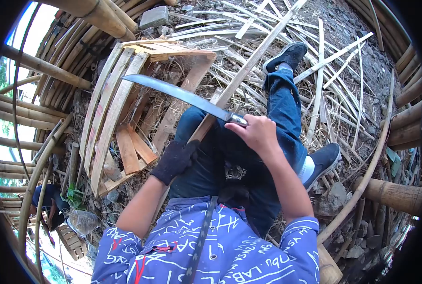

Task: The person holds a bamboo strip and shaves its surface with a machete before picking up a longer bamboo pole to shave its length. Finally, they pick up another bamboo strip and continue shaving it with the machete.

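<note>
Evidently the right hand [259, 134], bare, is closed firmly around the handle [238, 120] of a long machete [180, 96], its fingers curled with no gap to spare. The blade points to the left and slightly far, its broad steel crossing a long wooden slat [244, 71] just beside the handle; whether the edge touches the wood cannot be told. The left hand [177, 160], in a dark knitted glove, is wrapped around the near part of that slat, close to the person's bent knee; the glove hides how tightly the fingers press. From there the slat slants up to the far right, over a scatter of pale strips [320, 75] on the ground. To the left of the blade stands a slatted wooden crate [110, 106], with loose board pieces inside it. Farther back lies a grey block [154, 17]. A thick bamboo pole [393, 196] juts in at the right, near a rough stone [333, 199].
</note>
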`<act>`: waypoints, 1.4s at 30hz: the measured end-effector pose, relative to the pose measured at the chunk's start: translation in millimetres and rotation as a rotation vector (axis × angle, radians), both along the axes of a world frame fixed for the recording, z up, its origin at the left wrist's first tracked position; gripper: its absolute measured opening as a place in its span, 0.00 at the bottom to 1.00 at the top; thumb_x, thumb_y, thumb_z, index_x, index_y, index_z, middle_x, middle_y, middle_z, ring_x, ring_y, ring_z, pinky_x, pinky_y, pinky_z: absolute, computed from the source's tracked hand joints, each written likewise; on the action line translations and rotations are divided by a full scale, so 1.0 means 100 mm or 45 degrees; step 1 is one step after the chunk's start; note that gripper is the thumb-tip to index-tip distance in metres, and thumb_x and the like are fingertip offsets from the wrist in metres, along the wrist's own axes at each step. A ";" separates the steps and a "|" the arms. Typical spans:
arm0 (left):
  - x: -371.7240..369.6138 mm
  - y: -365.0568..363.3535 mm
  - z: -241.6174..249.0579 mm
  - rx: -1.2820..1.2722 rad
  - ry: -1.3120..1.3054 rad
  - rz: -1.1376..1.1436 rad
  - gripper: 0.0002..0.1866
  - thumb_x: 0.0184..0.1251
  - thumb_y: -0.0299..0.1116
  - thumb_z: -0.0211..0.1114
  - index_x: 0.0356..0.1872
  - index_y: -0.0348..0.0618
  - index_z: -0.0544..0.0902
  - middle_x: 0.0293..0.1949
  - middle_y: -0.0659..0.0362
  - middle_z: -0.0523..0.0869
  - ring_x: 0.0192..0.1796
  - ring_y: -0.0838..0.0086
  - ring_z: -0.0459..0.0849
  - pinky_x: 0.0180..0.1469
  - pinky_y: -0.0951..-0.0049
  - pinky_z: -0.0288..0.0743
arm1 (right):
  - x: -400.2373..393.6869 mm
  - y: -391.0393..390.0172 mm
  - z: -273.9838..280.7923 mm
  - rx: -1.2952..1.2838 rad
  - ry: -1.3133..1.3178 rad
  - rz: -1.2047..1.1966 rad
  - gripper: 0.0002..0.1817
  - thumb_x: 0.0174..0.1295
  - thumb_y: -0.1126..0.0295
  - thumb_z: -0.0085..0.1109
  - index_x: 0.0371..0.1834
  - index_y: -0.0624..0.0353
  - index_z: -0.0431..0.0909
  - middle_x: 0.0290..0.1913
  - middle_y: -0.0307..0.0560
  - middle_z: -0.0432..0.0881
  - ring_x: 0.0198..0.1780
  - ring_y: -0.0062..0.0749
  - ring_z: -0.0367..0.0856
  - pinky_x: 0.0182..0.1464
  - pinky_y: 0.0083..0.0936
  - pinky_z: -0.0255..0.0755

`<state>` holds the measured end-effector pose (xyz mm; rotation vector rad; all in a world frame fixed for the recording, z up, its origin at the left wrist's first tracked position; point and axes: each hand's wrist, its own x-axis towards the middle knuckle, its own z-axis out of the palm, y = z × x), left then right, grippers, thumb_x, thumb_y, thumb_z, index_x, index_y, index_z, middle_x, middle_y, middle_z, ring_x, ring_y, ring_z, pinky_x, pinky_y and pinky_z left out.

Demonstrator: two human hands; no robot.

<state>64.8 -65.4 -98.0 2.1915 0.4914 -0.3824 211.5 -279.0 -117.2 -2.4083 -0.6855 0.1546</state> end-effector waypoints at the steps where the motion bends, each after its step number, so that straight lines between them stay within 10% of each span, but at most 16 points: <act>1: -0.03 0.00 -0.04 0.077 -0.168 -0.098 0.19 0.70 0.46 0.56 0.28 0.41 0.84 0.19 0.55 0.81 0.20 0.70 0.79 0.26 0.68 0.72 | 0.03 -0.01 0.03 -0.083 0.048 -0.008 0.34 0.51 0.31 0.58 0.21 0.57 0.80 0.20 0.53 0.81 0.27 0.51 0.83 0.31 0.41 0.76; 12: -0.01 0.10 -0.16 0.105 -0.067 -0.137 0.17 0.74 0.41 0.51 0.36 0.40 0.83 0.23 0.51 0.82 0.24 0.60 0.81 0.30 0.64 0.73 | 0.95 -1.32 -0.35 -0.150 0.008 -0.670 0.41 0.57 0.28 0.47 0.21 0.61 0.81 0.20 0.58 0.79 0.26 0.54 0.81 0.30 0.44 0.71; 23: -0.07 0.03 -0.10 0.700 -0.584 -0.596 0.15 0.60 0.25 0.57 0.49 0.44 0.80 0.27 0.48 0.81 0.31 0.54 0.82 0.31 0.57 0.74 | 0.18 -0.03 0.04 0.006 0.117 0.031 0.35 0.54 0.33 0.57 0.20 0.60 0.81 0.20 0.56 0.80 0.25 0.51 0.82 0.29 0.40 0.74; 32: -0.04 -0.06 0.00 0.251 -0.208 -0.269 0.10 0.61 0.27 0.58 0.44 0.42 0.80 0.27 0.50 0.81 0.29 0.55 0.82 0.30 0.58 0.75 | 0.68 -0.62 -0.36 -0.194 0.117 -0.274 0.40 0.51 0.27 0.53 0.21 0.61 0.81 0.25 0.60 0.82 0.34 0.56 0.83 0.35 0.46 0.76; 42: -0.07 0.06 -0.16 0.508 -0.409 -0.488 0.10 0.67 0.32 0.55 0.46 0.43 0.79 0.28 0.48 0.81 0.30 0.52 0.82 0.32 0.57 0.75 | 0.72 -0.69 -0.50 -0.248 -0.047 -0.287 0.41 0.52 0.26 0.50 0.22 0.60 0.81 0.27 0.62 0.82 0.32 0.60 0.82 0.34 0.48 0.75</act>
